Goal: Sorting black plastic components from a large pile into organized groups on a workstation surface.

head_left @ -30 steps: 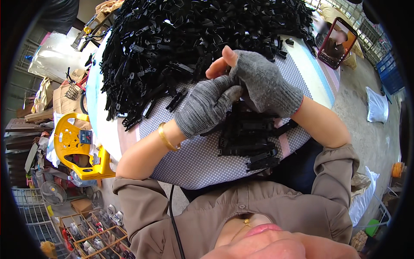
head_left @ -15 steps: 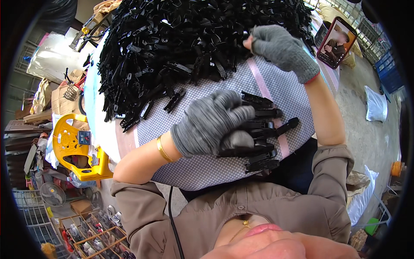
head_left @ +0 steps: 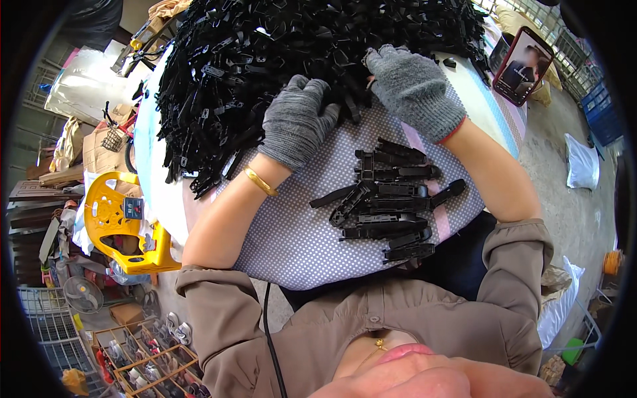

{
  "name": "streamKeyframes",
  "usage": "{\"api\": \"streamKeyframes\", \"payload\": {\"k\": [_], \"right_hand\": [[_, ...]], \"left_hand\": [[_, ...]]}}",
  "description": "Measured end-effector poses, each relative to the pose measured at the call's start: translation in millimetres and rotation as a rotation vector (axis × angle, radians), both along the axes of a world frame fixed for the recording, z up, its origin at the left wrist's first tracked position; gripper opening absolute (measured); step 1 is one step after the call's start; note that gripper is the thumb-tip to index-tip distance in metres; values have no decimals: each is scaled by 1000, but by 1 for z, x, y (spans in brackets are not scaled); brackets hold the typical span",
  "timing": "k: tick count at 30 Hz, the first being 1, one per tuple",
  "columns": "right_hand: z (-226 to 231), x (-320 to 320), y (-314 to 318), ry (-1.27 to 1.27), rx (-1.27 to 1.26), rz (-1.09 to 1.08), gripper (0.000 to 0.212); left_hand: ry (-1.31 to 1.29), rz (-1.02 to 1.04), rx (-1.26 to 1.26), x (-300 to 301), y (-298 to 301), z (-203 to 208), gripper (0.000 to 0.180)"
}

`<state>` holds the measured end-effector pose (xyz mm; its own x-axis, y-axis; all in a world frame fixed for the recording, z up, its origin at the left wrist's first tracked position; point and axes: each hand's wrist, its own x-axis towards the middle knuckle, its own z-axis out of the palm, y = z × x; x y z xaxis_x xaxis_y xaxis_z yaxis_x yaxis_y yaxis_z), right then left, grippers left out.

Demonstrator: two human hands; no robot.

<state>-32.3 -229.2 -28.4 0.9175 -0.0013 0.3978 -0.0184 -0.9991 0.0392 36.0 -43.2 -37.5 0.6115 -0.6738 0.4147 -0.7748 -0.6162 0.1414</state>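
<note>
A worker in a brown shirt (head_left: pixel 411 305) sits at a round table (head_left: pixel 285 255) draped in dotted cloth, both gray-gloved hands at the near edge of a heap of black parts (head_left: pixel 265 66) that spreads from ten o'clock to one across the tabletop. The left hand (head_left: pixel 298 123) reaches up toward twelve o'clock, its fingers partly curled against the rim of the heap, the thumb set apart toward two o'clock. The right hand (head_left: pixel 408 86) comes in from four o'clock, its fingers bent toward ten, with a little bare fingertip showing. From where one stands, it is impossible to say whether either has closed on a part, for the fingertips are lost against the black.

Between them a dark strip (head_left: pixel 352 106) juts from the heap, blurred, its long axis seeming to run from twelve o'clock to six. It lies just beside the left thumb, at about three o'clock from it, and at about seven from the right fingertips; the left hand looks the nearer.

A smaller group of black parts (head_left: pixel 398 192) lies on the cloth, well apart from both hands, at four o'clock from the left and six from the right. Most of its strips run roughly nine to three, a few askew.

At two o'clock a phone (head_left: pixel 523 66) stands tilted, its screen lit; at nine sits a yellow chair (head_left: pixel 109 209).
</note>
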Motion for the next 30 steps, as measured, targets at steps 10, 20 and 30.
{"api": "streamKeyframes", "payload": {"k": [10, 20, 30], "right_hand": [[4, -9, -9, 42, 137, 110, 33], [11, -10, -17, 88, 560, 187, 17], [21, -22, -7, 440, 334, 194, 22]], "left_hand": [[924, -300, -500, -16, 21, 12, 28], [1221, -391, -363, -13, 27, 16, 37], [551, -280, 127, -18, 36, 32, 13]]}}
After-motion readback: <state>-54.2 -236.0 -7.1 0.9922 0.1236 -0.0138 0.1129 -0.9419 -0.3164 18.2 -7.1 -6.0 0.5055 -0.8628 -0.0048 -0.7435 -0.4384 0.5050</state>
